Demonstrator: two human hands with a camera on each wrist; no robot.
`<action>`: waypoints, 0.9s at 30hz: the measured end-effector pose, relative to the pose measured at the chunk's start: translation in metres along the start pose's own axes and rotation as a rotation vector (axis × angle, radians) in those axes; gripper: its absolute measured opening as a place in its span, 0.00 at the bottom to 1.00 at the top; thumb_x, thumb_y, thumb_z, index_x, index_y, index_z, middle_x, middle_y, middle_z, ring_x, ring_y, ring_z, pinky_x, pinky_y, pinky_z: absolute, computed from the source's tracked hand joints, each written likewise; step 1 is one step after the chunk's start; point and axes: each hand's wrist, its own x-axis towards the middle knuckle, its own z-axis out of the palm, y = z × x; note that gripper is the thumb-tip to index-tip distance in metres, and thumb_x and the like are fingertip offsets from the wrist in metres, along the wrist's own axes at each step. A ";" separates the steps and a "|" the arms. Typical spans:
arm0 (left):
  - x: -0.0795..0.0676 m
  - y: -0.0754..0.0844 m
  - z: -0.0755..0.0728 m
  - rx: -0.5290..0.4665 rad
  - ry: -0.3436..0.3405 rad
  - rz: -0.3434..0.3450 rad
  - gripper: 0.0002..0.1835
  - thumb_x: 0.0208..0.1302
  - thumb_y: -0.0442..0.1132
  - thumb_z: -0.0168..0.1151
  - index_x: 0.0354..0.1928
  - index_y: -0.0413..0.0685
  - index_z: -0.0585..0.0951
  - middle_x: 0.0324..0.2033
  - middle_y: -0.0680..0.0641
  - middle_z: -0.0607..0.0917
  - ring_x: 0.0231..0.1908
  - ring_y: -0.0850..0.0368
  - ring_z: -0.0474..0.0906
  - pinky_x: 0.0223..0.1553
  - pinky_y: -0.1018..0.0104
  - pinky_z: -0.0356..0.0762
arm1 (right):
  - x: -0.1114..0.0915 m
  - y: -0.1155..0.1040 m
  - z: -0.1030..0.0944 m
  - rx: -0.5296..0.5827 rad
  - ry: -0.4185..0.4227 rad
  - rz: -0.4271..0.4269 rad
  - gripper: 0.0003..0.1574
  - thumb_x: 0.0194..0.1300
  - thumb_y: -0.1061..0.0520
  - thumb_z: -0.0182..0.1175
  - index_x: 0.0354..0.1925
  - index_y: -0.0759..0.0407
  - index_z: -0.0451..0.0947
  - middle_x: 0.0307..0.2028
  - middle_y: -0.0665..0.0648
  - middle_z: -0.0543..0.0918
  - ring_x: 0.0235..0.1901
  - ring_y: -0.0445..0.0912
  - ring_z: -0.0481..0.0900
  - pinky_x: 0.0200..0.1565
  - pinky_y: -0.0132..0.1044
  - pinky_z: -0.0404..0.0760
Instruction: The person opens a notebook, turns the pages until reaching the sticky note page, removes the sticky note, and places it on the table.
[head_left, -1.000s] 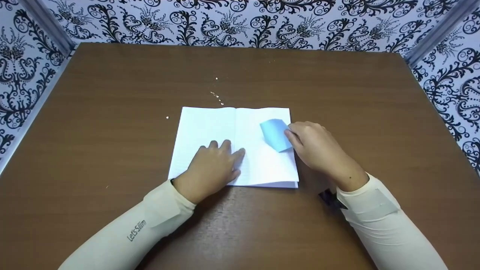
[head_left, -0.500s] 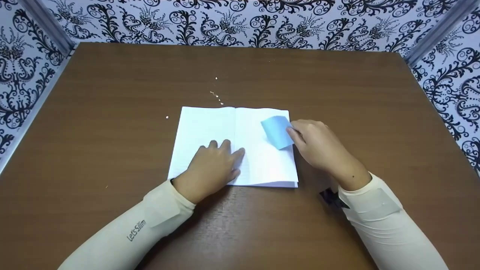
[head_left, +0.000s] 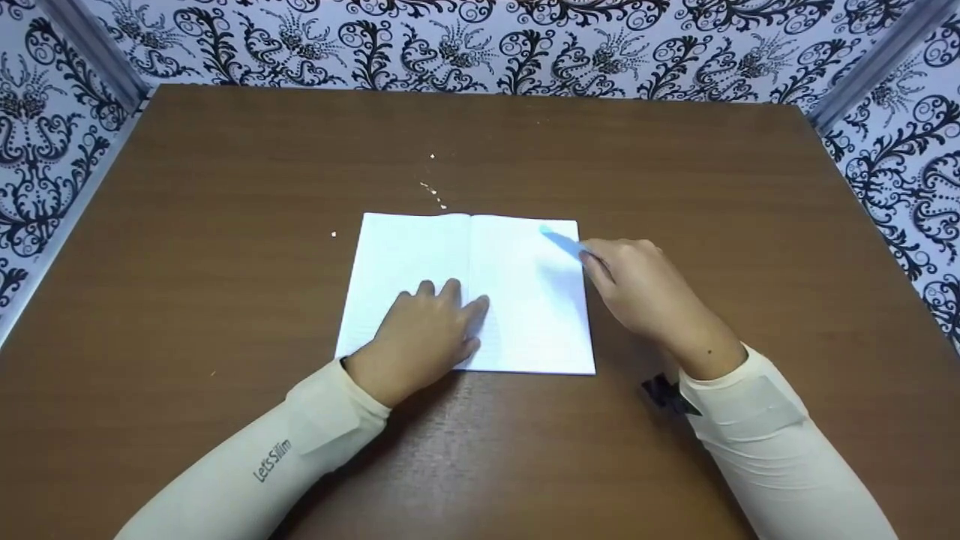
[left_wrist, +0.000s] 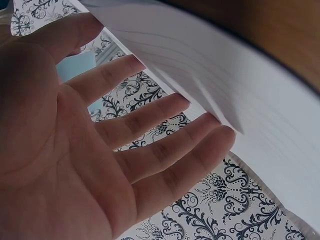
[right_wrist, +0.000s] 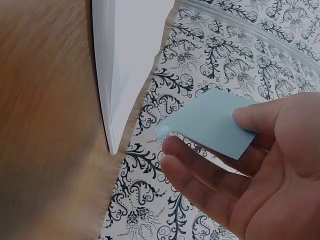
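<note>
An open notebook (head_left: 525,322) with white pages lies on the brown table. My left hand (head_left: 424,334) presses its spread fingertips on the pages near the centre fold; the left wrist view shows those fingers (left_wrist: 155,155) straight, touching the paper. At the right page's outer edge, my right hand (head_left: 637,289) pinches a light blue sticky note (head_left: 562,241) between thumb and fingers. The note is lifted off the page and seen nearly edge-on from the head. In the right wrist view the blue sticky note (right_wrist: 210,122) shows its flat face, with one end bent.
Small white crumbs (head_left: 433,195) lie on the table (head_left: 225,165) beyond the notebook, and another speck (head_left: 334,234) is to its left. Black-and-white patterned walls (head_left: 450,45) stand behind and at both sides. A dark item (head_left: 669,395) is at the right cuff.
The blue sticky note has risen off the page and tilted from face-on to nearly edge-on. My right hand shifted slightly right. The lower right page corner now lies flatter; my left hand stayed put.
</note>
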 end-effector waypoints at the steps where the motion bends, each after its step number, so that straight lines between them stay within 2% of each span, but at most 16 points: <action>1: 0.000 0.000 0.000 0.002 0.002 -0.001 0.20 0.63 0.52 0.68 0.53 0.50 0.82 0.35 0.40 0.83 0.29 0.43 0.83 0.23 0.51 0.82 | 0.000 0.000 -0.001 -0.002 -0.007 0.004 0.17 0.75 0.60 0.50 0.51 0.65 0.83 0.23 0.56 0.76 0.22 0.46 0.67 0.27 0.39 0.66; 3: 0.000 0.000 0.000 0.001 0.004 -0.003 0.20 0.63 0.52 0.68 0.52 0.50 0.82 0.34 0.40 0.83 0.29 0.43 0.83 0.23 0.51 0.82 | 0.000 0.000 -0.001 -0.007 -0.018 0.006 0.19 0.75 0.61 0.50 0.58 0.63 0.80 0.23 0.56 0.76 0.20 0.45 0.64 0.26 0.38 0.65; 6: 0.000 0.000 -0.001 0.003 -0.007 -0.007 0.21 0.63 0.52 0.67 0.53 0.50 0.82 0.35 0.39 0.83 0.29 0.43 0.84 0.23 0.52 0.83 | 0.000 0.002 -0.001 -0.016 -0.025 -0.006 0.21 0.75 0.61 0.50 0.61 0.61 0.78 0.26 0.57 0.80 0.21 0.45 0.64 0.28 0.39 0.68; 10: 0.000 0.000 -0.002 0.022 -0.026 -0.007 0.22 0.64 0.53 0.66 0.54 0.50 0.81 0.36 0.40 0.84 0.30 0.43 0.84 0.24 0.52 0.83 | -0.002 0.008 0.000 -0.035 -0.004 -0.039 0.21 0.74 0.62 0.51 0.61 0.61 0.78 0.36 0.60 0.87 0.23 0.45 0.70 0.32 0.41 0.72; 13: 0.000 0.000 -0.002 0.033 -0.027 -0.005 0.22 0.64 0.54 0.66 0.55 0.51 0.81 0.38 0.40 0.84 0.31 0.43 0.84 0.25 0.52 0.84 | -0.005 0.014 -0.001 -0.065 0.019 -0.053 0.21 0.74 0.63 0.52 0.60 0.61 0.79 0.39 0.61 0.88 0.23 0.47 0.71 0.32 0.43 0.72; 15: 0.000 0.000 -0.002 0.031 -0.021 -0.001 0.22 0.64 0.53 0.66 0.55 0.50 0.81 0.37 0.39 0.84 0.31 0.43 0.84 0.24 0.52 0.83 | -0.007 0.019 -0.001 -0.088 0.027 -0.057 0.20 0.73 0.63 0.52 0.60 0.61 0.80 0.43 0.62 0.88 0.28 0.51 0.80 0.35 0.47 0.78; 17: 0.000 0.000 -0.002 0.034 -0.016 0.001 0.22 0.64 0.53 0.66 0.55 0.50 0.82 0.36 0.39 0.84 0.30 0.43 0.84 0.24 0.52 0.83 | -0.009 0.022 -0.002 -0.108 0.026 -0.059 0.20 0.73 0.64 0.52 0.59 0.62 0.80 0.47 0.63 0.88 0.38 0.56 0.86 0.41 0.53 0.82; 20: 0.000 0.000 -0.001 0.039 -0.008 0.004 0.21 0.64 0.53 0.66 0.53 0.49 0.82 0.35 0.39 0.84 0.29 0.44 0.84 0.23 0.53 0.83 | -0.012 0.027 -0.003 -0.134 0.021 -0.056 0.20 0.72 0.64 0.53 0.58 0.63 0.81 0.56 0.62 0.84 0.55 0.60 0.83 0.52 0.59 0.80; 27: -0.001 0.000 -0.002 0.039 0.007 0.010 0.21 0.63 0.53 0.67 0.52 0.49 0.82 0.34 0.40 0.84 0.29 0.44 0.84 0.23 0.53 0.83 | -0.021 0.041 -0.006 -0.159 0.005 -0.042 0.19 0.72 0.65 0.52 0.56 0.63 0.82 0.57 0.61 0.84 0.56 0.60 0.82 0.52 0.59 0.80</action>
